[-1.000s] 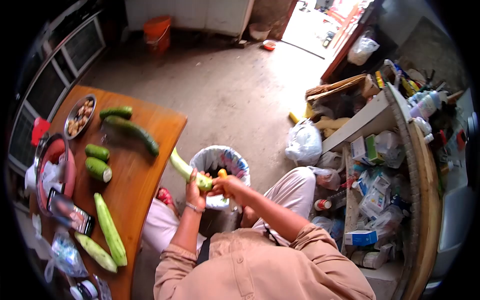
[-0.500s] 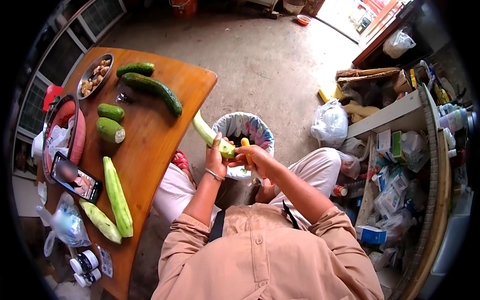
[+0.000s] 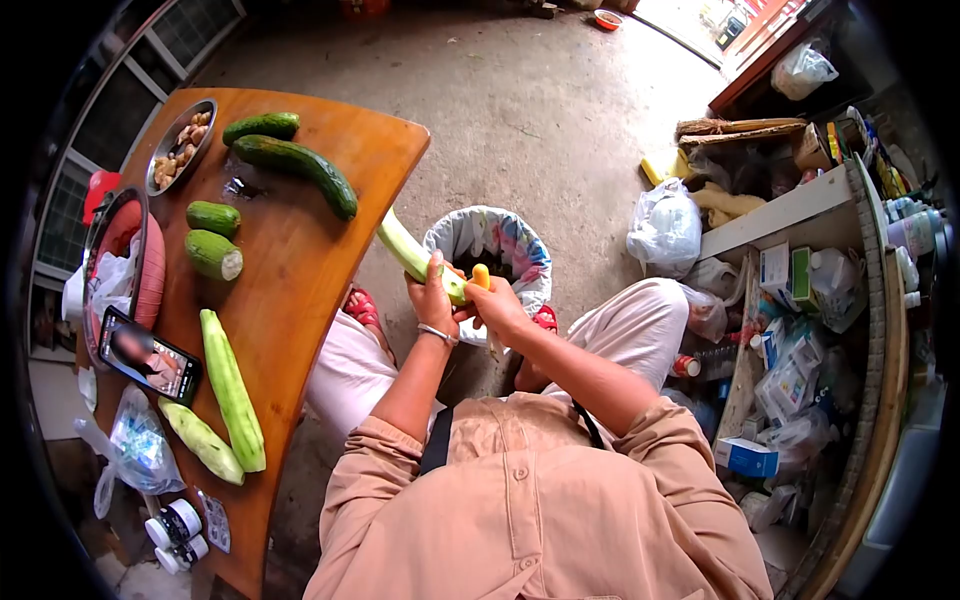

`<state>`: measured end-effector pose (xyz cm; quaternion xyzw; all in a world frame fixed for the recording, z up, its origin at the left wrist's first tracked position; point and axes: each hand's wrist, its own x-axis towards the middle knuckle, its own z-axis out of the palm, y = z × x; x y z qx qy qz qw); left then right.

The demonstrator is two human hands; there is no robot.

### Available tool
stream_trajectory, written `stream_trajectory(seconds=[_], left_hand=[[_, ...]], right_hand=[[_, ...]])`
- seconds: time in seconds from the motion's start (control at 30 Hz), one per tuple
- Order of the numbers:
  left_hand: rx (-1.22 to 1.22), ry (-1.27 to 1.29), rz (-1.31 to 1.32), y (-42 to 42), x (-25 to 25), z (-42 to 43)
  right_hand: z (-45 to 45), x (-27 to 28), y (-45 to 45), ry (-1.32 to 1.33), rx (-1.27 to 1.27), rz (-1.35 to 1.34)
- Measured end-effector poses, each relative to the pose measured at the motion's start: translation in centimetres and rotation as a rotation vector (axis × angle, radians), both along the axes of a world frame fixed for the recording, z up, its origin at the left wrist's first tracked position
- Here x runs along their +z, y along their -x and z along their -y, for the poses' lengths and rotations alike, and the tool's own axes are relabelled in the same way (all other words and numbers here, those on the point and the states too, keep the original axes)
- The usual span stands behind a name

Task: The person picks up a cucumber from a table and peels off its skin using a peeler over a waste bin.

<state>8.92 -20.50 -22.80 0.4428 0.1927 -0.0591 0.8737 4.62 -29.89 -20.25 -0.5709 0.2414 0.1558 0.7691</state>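
Observation:
My left hand [image 3: 431, 303] is wrapped round the near end of a long, pale green peeled gourd [image 3: 402, 245], whose far end points up and left past the table corner. Closed on a yellow-orange handled tool [image 3: 481, 274], my right hand [image 3: 498, 308] is at the gourd's near end; the tool's working end is hidden. Beneath and beyond both hands stands a lined bin [image 3: 538, 248]. Two peeled gourds, one long [image 3: 232, 392] and one shorter [image 3: 203, 442], lie on the wooden table [image 3: 300, 270]. Dark green unpeeled ones [image 3: 300, 168] lie farther back, near two short green pieces [image 3: 214, 255].
At the table's left are a bowl of small brown pieces [image 3: 178, 150], a pink basket [image 3: 150, 265], a phone [image 3: 150, 357], a plastic bag [image 3: 143, 440] and jars [image 3: 175, 522]. Cluttered shelves [image 3: 790, 212] and a white bag [image 3: 665, 228] stand at the right.
The view has swung, shifting the table and bin in the frame. Both hands remain together at the gourd's near end, still holding the gourd and the tool.

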Motion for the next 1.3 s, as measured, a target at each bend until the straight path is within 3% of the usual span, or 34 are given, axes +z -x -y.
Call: stream_trajectory(seconds=[0.17, 0.4, 0.47, 0.7, 0.97, 1.1, 1.2, 1.3], left_hand=[[0.023, -0.024, -0.010, -0.3, -0.5, -0.1], [0.025, 0.061, 0.025, -0.6, 0.8, -0.6], [0.010, 0.081, 0.019, -0.7, 0.8, -0.6], [-0.013, 0.098, 0.009, -0.5, 1.0, -0.5], [0.029, 0.027, 0.047, -1.1, 0.6, -0.2], [-0.008, 0.186, -0.079, -1.3, 0.4, -1.0], [-0.117, 0.477, -0.104, -0.9, 0.1, -1.0], [-0.181, 0.536, -0.140, -0.8, -0.1, -1.3]], right_hand=[[-0.5, -0.2, 0.0, 0.069, -0.007, -0.007], [2.2, 1.7, 0.1, -0.199, 0.167, -0.043], [2.4, 2.2, 0.1, -0.321, 0.126, -0.073], [1.6, -0.2, -0.7, -0.387, 0.021, -0.201], [-1.1, 0.6, -0.5, -0.202, -0.220, -0.192], [-0.5, 0.7, -0.2, -0.157, -0.148, -0.118], [0.9, 0.6, -0.3, -0.092, -0.054, -0.058], [1.8, 0.4, -0.2, -0.055, 0.000, -0.059]])
